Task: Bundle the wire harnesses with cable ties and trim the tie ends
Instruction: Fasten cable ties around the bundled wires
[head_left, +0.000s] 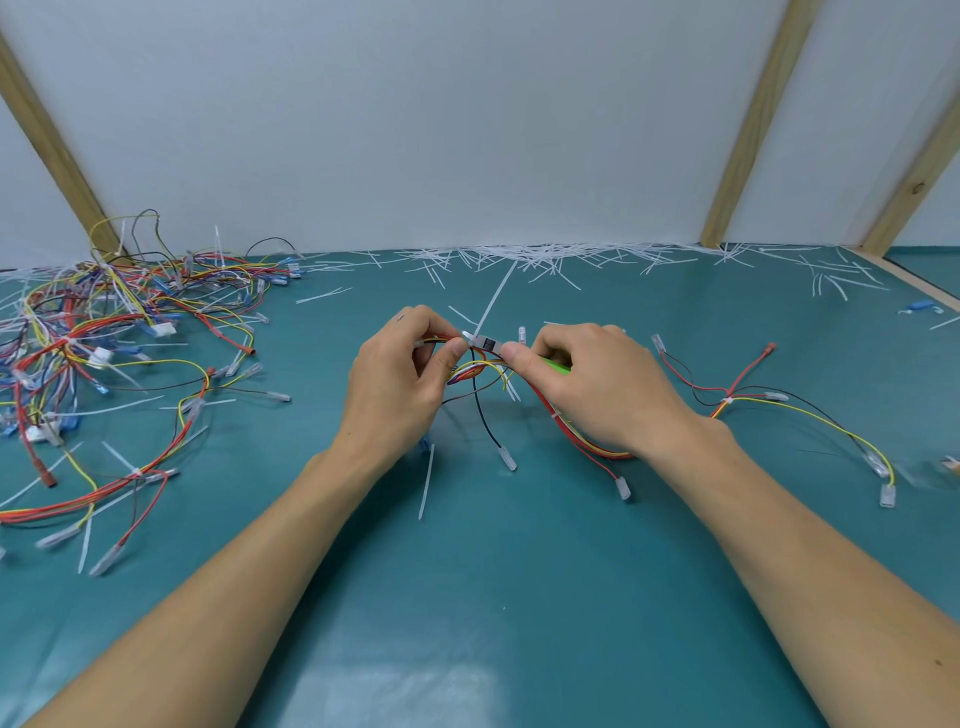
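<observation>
Over the green table (519, 597), the left hand (400, 379) pinches a wire harness (582, 436) while the right hand (597, 384) grips a green-handled cutter (491, 344) at a white cable tie (496, 301) (its tail points away). Tangled harnesses (104, 322) lie left; trimmed ends (545, 257) line the wall.

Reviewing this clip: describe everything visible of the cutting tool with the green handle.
The cutter is small, with a grey metal head and a bright green handle, mostly hidden. The right hand grips the handle; only a green sliver shows under its fingers. The head points left, raised above the green mat, at the base of a long white cable tie tail that rises away from the harness. The left hand pinches the harness beside it. Whether the blades are closed is unclear.
</observation>
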